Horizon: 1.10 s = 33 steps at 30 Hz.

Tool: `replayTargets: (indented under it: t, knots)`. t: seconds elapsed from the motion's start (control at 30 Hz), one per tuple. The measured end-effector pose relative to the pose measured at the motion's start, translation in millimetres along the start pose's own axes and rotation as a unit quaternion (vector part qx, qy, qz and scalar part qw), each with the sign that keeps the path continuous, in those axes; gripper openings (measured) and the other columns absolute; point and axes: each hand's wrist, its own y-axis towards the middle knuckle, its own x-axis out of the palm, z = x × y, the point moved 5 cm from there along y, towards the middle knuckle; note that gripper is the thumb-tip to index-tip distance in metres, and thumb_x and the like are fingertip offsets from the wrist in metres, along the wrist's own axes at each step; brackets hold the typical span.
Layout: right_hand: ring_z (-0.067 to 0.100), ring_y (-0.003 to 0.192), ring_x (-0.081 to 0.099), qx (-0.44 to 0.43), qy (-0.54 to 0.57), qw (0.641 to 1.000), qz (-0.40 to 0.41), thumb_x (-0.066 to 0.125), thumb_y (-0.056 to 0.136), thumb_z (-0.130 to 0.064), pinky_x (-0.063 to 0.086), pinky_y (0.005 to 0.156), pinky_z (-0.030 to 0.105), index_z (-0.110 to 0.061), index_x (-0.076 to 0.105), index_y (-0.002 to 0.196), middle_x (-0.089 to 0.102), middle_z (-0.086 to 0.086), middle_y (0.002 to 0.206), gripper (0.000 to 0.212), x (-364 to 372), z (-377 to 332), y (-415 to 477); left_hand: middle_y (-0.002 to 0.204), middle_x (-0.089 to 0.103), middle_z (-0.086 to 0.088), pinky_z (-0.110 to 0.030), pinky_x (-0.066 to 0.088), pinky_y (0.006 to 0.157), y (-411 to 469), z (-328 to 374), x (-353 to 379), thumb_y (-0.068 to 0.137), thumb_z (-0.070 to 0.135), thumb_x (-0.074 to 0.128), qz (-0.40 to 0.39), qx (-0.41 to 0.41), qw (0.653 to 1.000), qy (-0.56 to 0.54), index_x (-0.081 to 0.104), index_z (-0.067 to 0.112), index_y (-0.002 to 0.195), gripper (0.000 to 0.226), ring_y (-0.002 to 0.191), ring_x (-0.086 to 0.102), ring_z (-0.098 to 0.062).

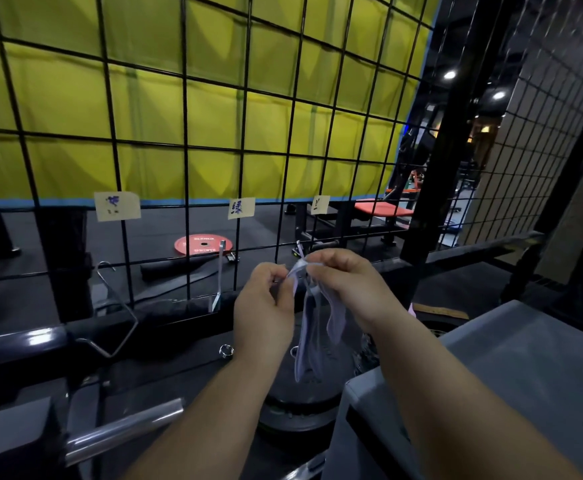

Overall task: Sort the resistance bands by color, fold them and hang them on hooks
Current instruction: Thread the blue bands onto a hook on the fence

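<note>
Left hand (265, 301) and right hand (347, 284) pinch top of pale lilac band (306, 341), fingers curled, bunching folds beside hook (299, 248) (likely for hanging); loops dangle.

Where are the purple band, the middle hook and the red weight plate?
purple band (309, 327): head view, hanging middle part.
middle hook (219, 271): head view, straight shaft.
red weight plate (187, 245): head view, face left of its hole.

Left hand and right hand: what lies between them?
In the head view, a pale purple band lies between the left hand and the right hand. Both pinch its top, and its loops hang down.
</note>
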Motion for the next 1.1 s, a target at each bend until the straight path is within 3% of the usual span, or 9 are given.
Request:
replayTargets:
  t: [0.1,0.2,0.4,0.57,0.73,0.83,0.9,1.03,1.1]
  knots:
    - [0.006,0.085,0.068,0.003,-0.009,1.0,0.003,0.067,0.09,-0.013,0.051,0.072,0.016,-0.013,0.073,0.101,0.073,0.0,0.093,0.012,-0.7,3.6,4.8,0.093,0.065,0.009,-0.031,0.051,0.072,3.7,3.9,2.1,0.095,0.022,0.059,0.009,0.035,0.998,0.046,0.058,0.025,0.098,0.004,0.088,0.062,-0.01]
    - [0.007,0.085,0.069,0.007,-0.004,1.0,0.003,0.065,0.091,-0.01,0.051,0.071,0.015,-0.008,0.073,0.103,0.074,0.003,0.095,0.014,-0.3,8.3,8.4,0.089,0.063,0.005,-0.041,0.051,0.07,8.1,10.5,2.8,0.095,0.018,0.057,0.017,0.087,0.989,0.117,0.058,0.022,0.095,0.004,0.085,0.059,-0.018]
    - [0.008,0.084,0.069,0.005,-0.072,0.997,0.015,0.065,0.09,-0.011,0.052,0.073,0.017,-0.013,0.075,0.098,0.074,0.002,0.094,0.012,-2.8,17.7,15.6,0.086,0.059,0.005,-0.039,0.048,0.067,11.4,10.2,8.7,0.096,0.019,0.053,-0.036,0.059,0.978,0.197,0.054,0.024,0.096,0.004,0.081,0.057,-0.019]
    - [0.001,0.07,0.066,0.018,-0.017,1.0,0.018,0.063,0.091,-0.006,0.049,0.062,0.012,-0.003,0.072,0.1,0.072,0.003,0.084,0.012,-5.3,26.5,13.9,0.094,0.066,0.004,-0.038,0.05,0.074,9.7,6.4,13.3,0.096,0.021,0.054,-0.055,0.058,0.979,0.188,0.052,0.024,0.103,0.008,0.087,0.061,-0.019]
    - [0.007,0.079,0.068,0.013,-0.023,0.999,0.02,0.067,0.089,-0.011,0.052,0.07,0.018,-0.01,0.074,0.097,0.074,0.004,0.09,0.01,-8.4,32.3,14.1,0.101,0.067,0.011,-0.032,0.05,0.08,4.8,3.0,16.5,0.094,0.017,0.057,-0.059,0.07,0.984,0.156,0.056,0.022,0.115,0.021,0.094,0.062,-0.013]
    - [0.015,0.086,0.069,0.008,-0.003,1.0,0.024,0.07,0.087,-0.011,0.055,0.079,0.027,-0.011,0.074,0.093,0.074,0.006,0.092,0.008,-11.0,34.4,12.7,0.084,0.054,0.026,-0.011,0.043,0.073,2.0,-2.2,18.1,0.092,0.015,0.062,-0.045,0.063,0.991,0.109,0.059,0.02,0.11,0.019,0.083,0.056,0.002]
    - [0.022,0.092,0.069,0.004,0.009,1.0,0.018,0.071,0.084,-0.014,0.056,0.086,0.035,-0.015,0.074,0.091,0.073,0.01,0.097,0.007,-12.0,37.4,13.0,0.084,0.057,0.025,0.0,0.039,0.071,1.5,-5.9,18.8,0.091,0.013,0.064,-0.039,0.048,0.995,0.072,0.061,0.019,0.108,0.018,0.079,0.056,0.011]
    - [0.023,0.098,0.068,0.017,0.036,0.999,0.018,0.074,0.081,-0.021,0.054,0.089,0.035,-0.022,0.07,0.1,0.069,0.011,0.109,0.02,-13.0,43.7,12.3,0.101,0.067,0.014,-0.003,0.044,0.081,-1.9,-12.2,22.3,0.092,0.01,0.062,-0.048,0.022,0.999,0.013,0.062,0.02,0.119,0.029,0.095,0.062,0.004]
    - [0.024,0.101,0.068,0.028,0.042,0.999,0.009,0.074,0.083,-0.019,0.055,0.091,0.038,-0.024,0.07,0.105,0.07,0.008,0.11,0.023,-12.8,46.3,12.0,0.102,0.068,0.014,-0.001,0.043,0.079,-3.8,-14.4,23.2,0.093,0.012,0.061,-0.05,0.024,0.998,0.021,0.062,0.021,0.125,0.033,0.097,0.062,0.001]
